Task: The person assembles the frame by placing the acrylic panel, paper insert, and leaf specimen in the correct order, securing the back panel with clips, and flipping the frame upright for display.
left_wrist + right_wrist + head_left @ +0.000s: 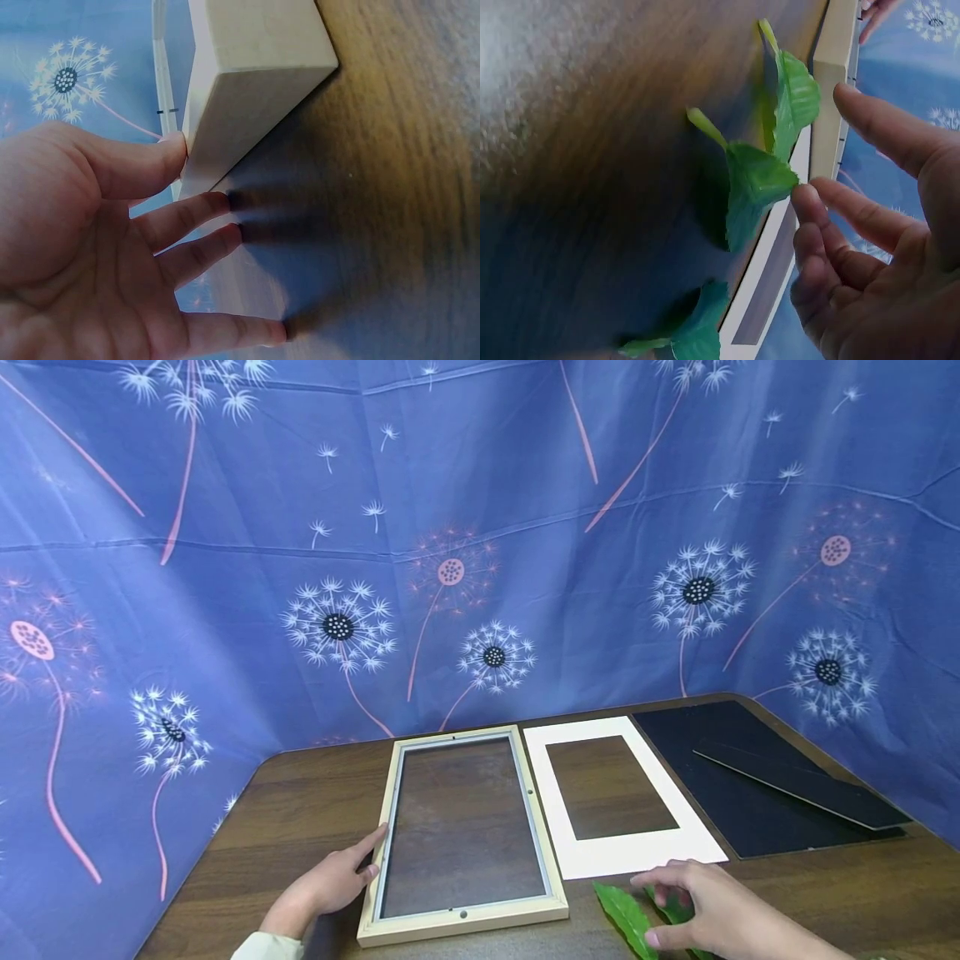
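A pale wooden picture frame (465,928) lies flat on the table, with several small dark spots round its inner edge. My left hand (330,881) is at its left side; in the left wrist view the thumb (161,161) rests against the frame's side (251,112) and the other fingers spread down toward the wood. At the front right, my right hand (723,910) hovers over green leaves with loosely bent fingers. The right wrist view shows three leaves, a far one (796,97), a middle one (754,184) close by the fingertips, and a lower one (701,324).
A white mat (630,856) with a rectangular cut-out lies right of the frame. Beyond it is a black backing board (675,768) with a stand flap (802,783) raised at an angle. A blue dandelion-print cloth (570,577) hangs behind the brown table (300,802).
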Demonstrator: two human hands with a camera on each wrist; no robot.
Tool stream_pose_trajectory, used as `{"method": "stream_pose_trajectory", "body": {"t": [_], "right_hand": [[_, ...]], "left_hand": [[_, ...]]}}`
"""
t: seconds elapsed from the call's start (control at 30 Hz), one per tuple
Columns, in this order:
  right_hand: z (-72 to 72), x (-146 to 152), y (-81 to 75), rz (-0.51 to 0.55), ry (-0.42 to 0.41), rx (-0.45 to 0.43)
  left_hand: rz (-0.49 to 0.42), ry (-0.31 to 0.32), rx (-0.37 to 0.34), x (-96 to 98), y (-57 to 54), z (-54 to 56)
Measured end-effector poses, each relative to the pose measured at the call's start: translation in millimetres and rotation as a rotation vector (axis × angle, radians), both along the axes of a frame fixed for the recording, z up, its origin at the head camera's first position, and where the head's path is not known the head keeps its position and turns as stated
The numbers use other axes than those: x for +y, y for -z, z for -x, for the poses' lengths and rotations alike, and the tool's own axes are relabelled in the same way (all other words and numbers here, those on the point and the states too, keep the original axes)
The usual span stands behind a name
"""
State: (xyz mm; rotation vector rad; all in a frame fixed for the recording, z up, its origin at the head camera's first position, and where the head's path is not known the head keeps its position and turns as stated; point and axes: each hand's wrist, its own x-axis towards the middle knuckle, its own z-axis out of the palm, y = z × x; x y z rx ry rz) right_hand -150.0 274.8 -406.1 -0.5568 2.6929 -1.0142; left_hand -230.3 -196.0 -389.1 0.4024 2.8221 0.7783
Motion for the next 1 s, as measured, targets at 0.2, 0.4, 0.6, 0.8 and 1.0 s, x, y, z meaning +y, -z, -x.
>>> {"method": "stream_pose_trajectory", "body": {"t": [0.2, 0.4, 0.6, 0.8, 1.0], "right_hand": [[-0.9, -8.5, 2.1, -0.086, 0.081, -0.035], [-4.7, -14.9, 3.1, -0.159, 0.118, 0.03], [-4.3, -16.2, 7.4, -0.212, 0.11, 0.062], [-3.0, -13.8, 12.7, -0.226, 0.053, 0.12], [-3.7, -13.4, 16.1, -0.207, 0.028, 0.175]], "left_hand": [[0.01, -0.008, -0.005, -1.5, 0.9, 0.1], [0.016, -0.006, -0.002, -1.8, 0.9, 0.4], [0.011, -0.007, -0.008, -1.2, 0.0, 0.3], [0.012, -0.006, -0.015, -0.5, -0.8, 0.5], [0.012, -0.012, -0.03, 0.4, -1.4, 1.3]]}}
